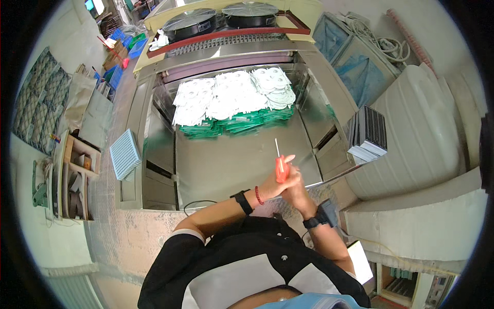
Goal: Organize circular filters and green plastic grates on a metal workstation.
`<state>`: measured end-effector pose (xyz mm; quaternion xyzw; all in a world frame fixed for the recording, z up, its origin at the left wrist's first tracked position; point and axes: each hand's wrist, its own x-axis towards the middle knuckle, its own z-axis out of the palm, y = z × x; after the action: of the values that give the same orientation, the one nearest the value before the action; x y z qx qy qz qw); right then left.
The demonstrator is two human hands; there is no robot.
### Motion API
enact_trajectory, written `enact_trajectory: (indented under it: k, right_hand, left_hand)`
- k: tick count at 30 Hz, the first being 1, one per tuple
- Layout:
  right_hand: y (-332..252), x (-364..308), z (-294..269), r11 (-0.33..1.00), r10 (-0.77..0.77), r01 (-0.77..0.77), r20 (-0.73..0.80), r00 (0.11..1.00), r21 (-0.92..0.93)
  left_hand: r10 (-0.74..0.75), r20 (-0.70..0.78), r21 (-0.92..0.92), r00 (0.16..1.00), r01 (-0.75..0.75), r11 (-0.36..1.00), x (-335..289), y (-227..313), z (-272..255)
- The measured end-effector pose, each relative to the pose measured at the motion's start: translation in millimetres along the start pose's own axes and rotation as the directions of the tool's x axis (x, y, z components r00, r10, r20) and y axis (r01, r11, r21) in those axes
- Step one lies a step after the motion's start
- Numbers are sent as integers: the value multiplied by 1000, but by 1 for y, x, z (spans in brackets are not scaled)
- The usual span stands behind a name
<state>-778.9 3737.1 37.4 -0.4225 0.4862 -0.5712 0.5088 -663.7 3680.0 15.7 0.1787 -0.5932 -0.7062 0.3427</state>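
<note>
So right up close, the left hand (272, 188) and right hand (297, 196) meet just over the near edge of the metal tray (236, 167). Fingers overlap round the red handle of a screwdriver (281, 171), so tbh can't tell which hand actually has the grip, or if both do. Shaft points up and away from the body, prob so the tip stays off the skin.

Next, on the side rims: light blue gridded block (125, 154) on the L, dark ribbed stack (368, 134) on the R. Imo they're parked there to be w/in arm's reach w/o taking up tray space.

Further in, white sheets w/ round cutouts (234, 95) are piled in about 3 columns on top of green layers (239, 123), all at the far end. Laid flat and close together, prob so the piles prop each other up, tho some edges stick out.

Behind that, a purple roller (226, 67), then 2 caged fans (190, 23) side by side, tilted up, presumably for airflow.
</note>
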Motion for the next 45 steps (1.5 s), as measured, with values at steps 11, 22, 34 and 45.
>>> enact_trajectory:
  k: [11,22,34,45]
  right_hand:
    - [-11,-1,-67,869,299,-123,-313,901,478]
    - [31,-10,-62,717,515,-357,-110,850,599]
    - [36,-14,-65,747,640,-659,-360,679,86]
    - [65,-15,-83,793,517,-494,-35,855,-358]
  left_hand:
    - [-47,358,295,932,-65,953,-25,45,-51]
    - [-388,229,871,893,-10,492,-38,9,-49]
    - [-437,162,897,885,52,438,-25,-2,-47]
    - [-538,309,891,785,-40,453,-32,-6,-41]
